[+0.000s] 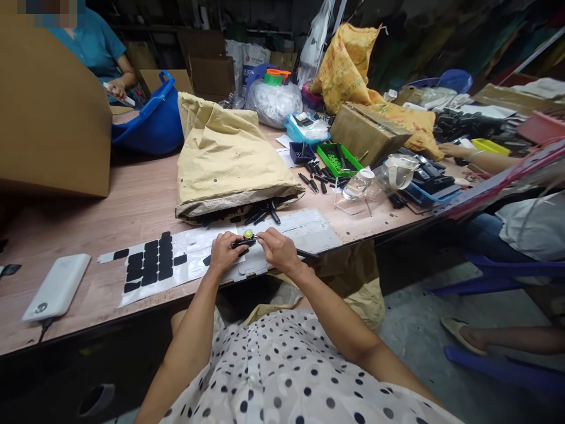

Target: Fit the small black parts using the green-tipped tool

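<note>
At the table's front edge, my left hand (pixel 225 252) is closed on a slim black tube-like part (pixel 243 242). Just right of it, my right hand (pixel 277 247) is pinched, its fingertips close to a small yellow-green round piece (pixel 248 234); what they grip is too small to name. A black rod (pixel 308 254) pokes out beyond my right hand; whether it is held or lying there I cannot tell. Beneath both hands lies a pale grey board (pixel 314 227). To the left, a white sheet (pixel 180 268) carries rows of black rounded patches (pixel 150 262).
A beige sack (pixel 229 156) spills black parts (pixel 265 213) toward me. Leftward are a white power bank (pixel 57 285) and a large carton (pixel 53 112). A green tray (pixel 339 160) and clear bottle (pixel 358 182) stand right. Co-workers' arms (pixel 489 160) show at right and far left.
</note>
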Action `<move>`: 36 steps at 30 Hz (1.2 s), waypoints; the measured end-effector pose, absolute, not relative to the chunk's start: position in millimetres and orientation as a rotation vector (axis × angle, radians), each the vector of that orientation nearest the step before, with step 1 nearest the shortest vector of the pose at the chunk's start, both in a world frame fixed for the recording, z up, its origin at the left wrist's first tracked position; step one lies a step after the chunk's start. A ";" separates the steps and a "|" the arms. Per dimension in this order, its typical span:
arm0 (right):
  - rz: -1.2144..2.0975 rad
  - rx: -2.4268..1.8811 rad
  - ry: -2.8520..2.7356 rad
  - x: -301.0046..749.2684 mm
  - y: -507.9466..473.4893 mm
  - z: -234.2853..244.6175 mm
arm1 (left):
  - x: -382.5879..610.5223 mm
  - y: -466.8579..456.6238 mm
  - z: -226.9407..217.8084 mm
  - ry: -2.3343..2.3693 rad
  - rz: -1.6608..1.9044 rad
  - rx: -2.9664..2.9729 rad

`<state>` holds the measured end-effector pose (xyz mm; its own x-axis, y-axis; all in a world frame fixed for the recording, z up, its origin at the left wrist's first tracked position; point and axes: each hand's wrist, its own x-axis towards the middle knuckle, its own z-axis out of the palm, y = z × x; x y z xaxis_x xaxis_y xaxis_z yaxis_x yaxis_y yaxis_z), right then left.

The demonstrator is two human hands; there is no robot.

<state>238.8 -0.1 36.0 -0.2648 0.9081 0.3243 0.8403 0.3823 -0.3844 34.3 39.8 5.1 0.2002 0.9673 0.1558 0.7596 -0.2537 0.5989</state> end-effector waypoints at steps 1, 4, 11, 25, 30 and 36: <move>0.174 -1.501 -2.133 240.3 -0.3 36.0 | 34.1 39.8 5.1 1.608 0.724 2.091; 0.184 -1.520 -2.134 243.8 -1.2 33.8 | 33.3 40.5 5.3 1.599 0.717 2.089; 0.138 -1.529 -2.063 262.7 4.5 25.6 | 31.7 41.6 4.4 1.583 0.715 2.086; 0.061 -1.430 -2.196 299.7 21.3 0.9 | 30.3 39.6 6.6 1.628 0.676 2.122; 0.116 -1.452 -2.193 296.0 21.3 5.1 | 30.8 30.6 15.0 1.597 0.746 2.131; 0.135 -1.482 -2.172 293.5 22.4 4.6 | 40.7 -45.0 17.3 1.214 0.750 2.089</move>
<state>293.5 22.4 4.6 -0.2802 0.8947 0.3478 0.8448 0.4019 -0.3532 40.7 -45.0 17.3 0.4214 0.8909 0.1696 0.5503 -0.3998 0.7330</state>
